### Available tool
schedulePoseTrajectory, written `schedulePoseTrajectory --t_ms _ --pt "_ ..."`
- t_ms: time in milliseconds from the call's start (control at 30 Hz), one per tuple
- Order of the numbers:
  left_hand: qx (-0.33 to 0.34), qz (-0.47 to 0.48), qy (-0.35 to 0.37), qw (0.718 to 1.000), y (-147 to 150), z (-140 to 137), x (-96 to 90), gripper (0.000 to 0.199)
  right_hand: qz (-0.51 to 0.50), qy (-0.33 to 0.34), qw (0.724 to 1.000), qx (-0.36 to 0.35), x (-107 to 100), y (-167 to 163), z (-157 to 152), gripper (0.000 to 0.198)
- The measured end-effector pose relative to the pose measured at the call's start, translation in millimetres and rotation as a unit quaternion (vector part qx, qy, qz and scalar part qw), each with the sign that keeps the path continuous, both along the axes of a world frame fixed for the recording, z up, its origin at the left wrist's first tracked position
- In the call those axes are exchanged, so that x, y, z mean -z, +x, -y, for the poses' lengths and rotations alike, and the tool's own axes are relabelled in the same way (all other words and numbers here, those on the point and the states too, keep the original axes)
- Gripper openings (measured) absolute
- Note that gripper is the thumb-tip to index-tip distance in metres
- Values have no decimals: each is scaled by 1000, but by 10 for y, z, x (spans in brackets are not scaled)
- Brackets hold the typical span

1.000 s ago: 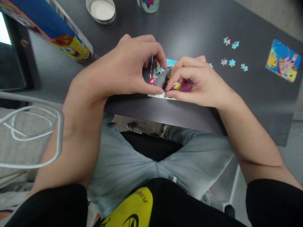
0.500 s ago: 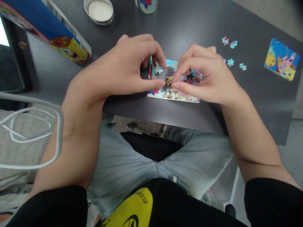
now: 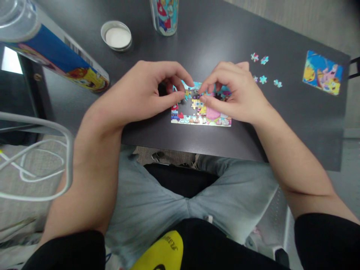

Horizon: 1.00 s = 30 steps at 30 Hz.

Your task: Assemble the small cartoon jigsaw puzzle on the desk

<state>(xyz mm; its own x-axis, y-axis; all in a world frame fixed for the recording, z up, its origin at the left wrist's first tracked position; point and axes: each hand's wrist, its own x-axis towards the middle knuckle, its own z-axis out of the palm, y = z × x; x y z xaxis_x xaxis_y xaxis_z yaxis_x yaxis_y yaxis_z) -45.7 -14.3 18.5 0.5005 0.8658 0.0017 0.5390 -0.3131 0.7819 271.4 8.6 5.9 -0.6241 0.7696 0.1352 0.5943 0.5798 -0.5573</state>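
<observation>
A cartoon jigsaw puzzle (image 3: 201, 120), largely assembled, lies near the front edge of the dark table, with a bare gap in its left middle. Over its upper left side is my left hand (image 3: 157, 88), thumb and index finger apart. Beside that thumb tip sits a small yellow-and-teal puzzle piece (image 3: 187, 94); whether the thumb touches it I cannot tell. My right hand (image 3: 233, 92) covers the upper right part of the puzzle. Its thumb and index finger pinch at a puzzle piece above the yellow character, and the fingertips partly hide that piece.
Several loose puzzle pieces (image 3: 263, 79) lie to the right. Farther right is a picture card (image 3: 323, 73). At the back stand a printed can (image 3: 165, 18) and a round lid (image 3: 116, 37). A tall cartoon-printed container (image 3: 70, 56) and a black tablet-like device (image 3: 22, 86) occupy the left.
The view has shifted, so more of the printed can and tall container shows. My left fingertips have moved leftward on the puzzle, uncovering the yellow character. My right fingertips have stayed close to the puzzle's middle.
</observation>
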Motion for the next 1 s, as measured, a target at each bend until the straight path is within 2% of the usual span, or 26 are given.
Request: schedulePoseTrajectory --t_ms 467,1000 --pt "-3 -2 -29 1000 71 5 -50 35 13 18 999 -25 56 -43 30 18" --pt "-37 -39 16 998 215 30 9 22 57 12 998 -15 9 -62 43 18"
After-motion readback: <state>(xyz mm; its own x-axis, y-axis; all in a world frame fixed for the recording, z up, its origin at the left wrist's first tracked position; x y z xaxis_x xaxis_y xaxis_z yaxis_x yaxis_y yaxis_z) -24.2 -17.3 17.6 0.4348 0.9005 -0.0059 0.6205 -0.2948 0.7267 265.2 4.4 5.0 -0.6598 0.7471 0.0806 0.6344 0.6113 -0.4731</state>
